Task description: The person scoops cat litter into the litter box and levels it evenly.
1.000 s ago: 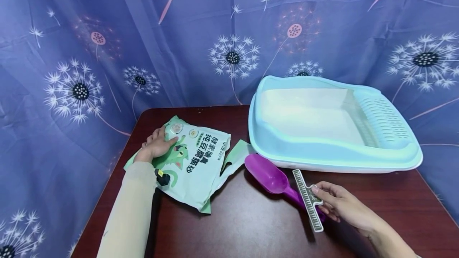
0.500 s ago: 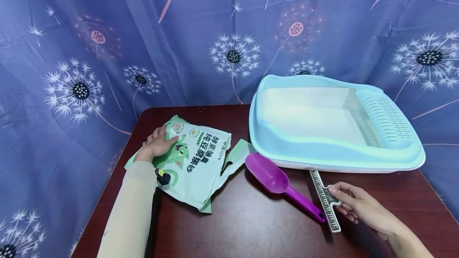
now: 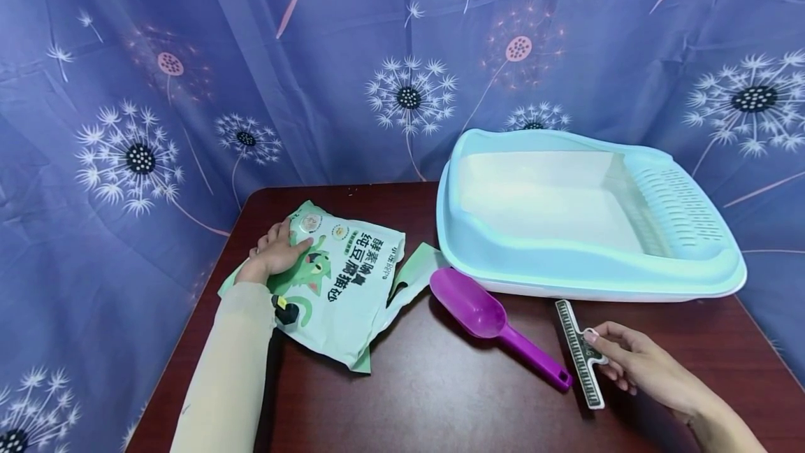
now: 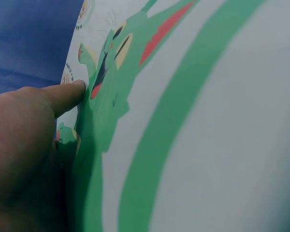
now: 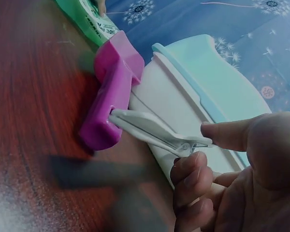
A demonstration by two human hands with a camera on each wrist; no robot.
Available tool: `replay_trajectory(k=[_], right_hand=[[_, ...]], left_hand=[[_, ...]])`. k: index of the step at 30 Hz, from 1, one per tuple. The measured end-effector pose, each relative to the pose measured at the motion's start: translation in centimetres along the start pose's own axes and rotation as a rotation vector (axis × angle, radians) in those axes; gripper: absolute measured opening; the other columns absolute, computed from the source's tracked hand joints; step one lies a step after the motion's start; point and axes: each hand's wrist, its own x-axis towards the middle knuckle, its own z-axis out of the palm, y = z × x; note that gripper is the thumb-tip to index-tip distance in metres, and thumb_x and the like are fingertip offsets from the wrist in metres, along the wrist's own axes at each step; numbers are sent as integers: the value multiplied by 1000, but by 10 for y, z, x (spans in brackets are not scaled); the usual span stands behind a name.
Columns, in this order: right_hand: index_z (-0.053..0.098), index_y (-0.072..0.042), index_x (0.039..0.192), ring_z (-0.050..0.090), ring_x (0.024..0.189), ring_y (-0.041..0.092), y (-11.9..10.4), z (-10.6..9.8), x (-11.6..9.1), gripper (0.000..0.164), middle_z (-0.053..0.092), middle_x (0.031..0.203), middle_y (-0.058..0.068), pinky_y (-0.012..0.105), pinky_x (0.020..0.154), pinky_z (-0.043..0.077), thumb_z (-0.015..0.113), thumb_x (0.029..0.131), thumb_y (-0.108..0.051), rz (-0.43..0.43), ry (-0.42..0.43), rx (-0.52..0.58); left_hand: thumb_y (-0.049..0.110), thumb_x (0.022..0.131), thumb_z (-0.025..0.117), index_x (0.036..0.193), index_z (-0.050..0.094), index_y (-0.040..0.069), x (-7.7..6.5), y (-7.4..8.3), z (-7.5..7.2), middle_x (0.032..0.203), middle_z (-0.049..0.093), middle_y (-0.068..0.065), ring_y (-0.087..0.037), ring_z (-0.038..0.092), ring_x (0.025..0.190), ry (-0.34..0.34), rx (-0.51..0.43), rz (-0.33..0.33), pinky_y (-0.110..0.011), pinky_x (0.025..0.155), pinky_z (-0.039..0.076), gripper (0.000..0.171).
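My left hand (image 3: 275, 256) holds the left end of a white and green cat litter bag (image 3: 352, 299) lying on the table. The thumb (image 4: 63, 96) presses on its printed cat face in the left wrist view, while the other fingers are mostly hidden there. Between thumb and fingers, my right hand (image 3: 654, 369) pinches the handles of a wide bag clip (image 3: 580, 355). Seen from the right wrist, the clip's two long plates (image 5: 145, 128) come together at their far edge. Just left of the clip, a purple scoop (image 3: 481, 313) lies with its handle end toward it.
A light blue and white litter tray (image 3: 585, 271) stands at the back right, right behind the scoop. Torn strips of the bag's end (image 3: 415, 271) reach toward it. A blue dandelion-patterned curtain (image 3: 327, 75) hangs behind the dark wooden table (image 3: 428, 397).
My right hand has moved to the right with the clip, from over the scoop's handle to beside its end. The left hand and the bag have stayed in place.
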Motion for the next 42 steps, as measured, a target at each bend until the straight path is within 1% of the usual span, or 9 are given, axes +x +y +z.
replay_trajectory(k=[10, 17, 26, 36, 39, 42], right_hand=[[45, 0, 120, 49, 55, 12, 2, 2, 2, 46, 49, 67, 2, 32, 48, 46, 42, 102, -43, 31, 3, -24], [45, 0, 119, 50, 55, 14, 7, 4, 7, 43, 50, 67, 2, 31, 48, 44, 42, 102, -40, 7, 20, -61], [45, 0, 118, 51, 55, 15, 11, 10, 12, 44, 53, 69, 5, 31, 46, 44, 44, 101, -40, 11, 21, -91], [46, -1, 118, 51, 56, 15, 10, 16, 16, 46, 54, 70, 6, 31, 46, 45, 47, 100, -43, 25, 52, -117], [45, -2, 121, 51, 55, 15, 9, 18, 15, 47, 55, 70, 7, 31, 46, 46, 48, 99, -44, 28, 78, -135], [40, -4, 125, 51, 54, 16, 8, 20, 15, 50, 56, 70, 8, 31, 46, 46, 50, 98, -44, 36, 114, -144]], left_hand=[[63, 95, 37, 155, -10, 12, 0, -1, 0, 159, -5, -24, -53, 0, 143, -3, -5, -2, -73, 108, 3, 91], [63, 95, 37, 155, -10, 12, 0, -1, 0, 160, -5, -24, -52, 0, 143, -3, -5, -4, -72, 108, 3, 91], [63, 95, 37, 155, -9, 12, 0, -1, 0, 160, -5, -24, -52, -1, 143, -2, -6, 2, -72, 108, 4, 91], [63, 95, 37, 155, -10, 13, 0, 0, -1, 160, -5, -23, -52, 0, 143, -10, -13, 4, -72, 109, 4, 91], [63, 95, 37, 155, -10, 13, 0, 0, -2, 160, -5, -23, -52, 0, 143, -10, -8, 5, -72, 109, 4, 91], [63, 95, 38, 155, -9, 13, 0, 0, -2, 160, -5, -23, -52, 0, 143, -7, -8, 6, -72, 108, 4, 91]])
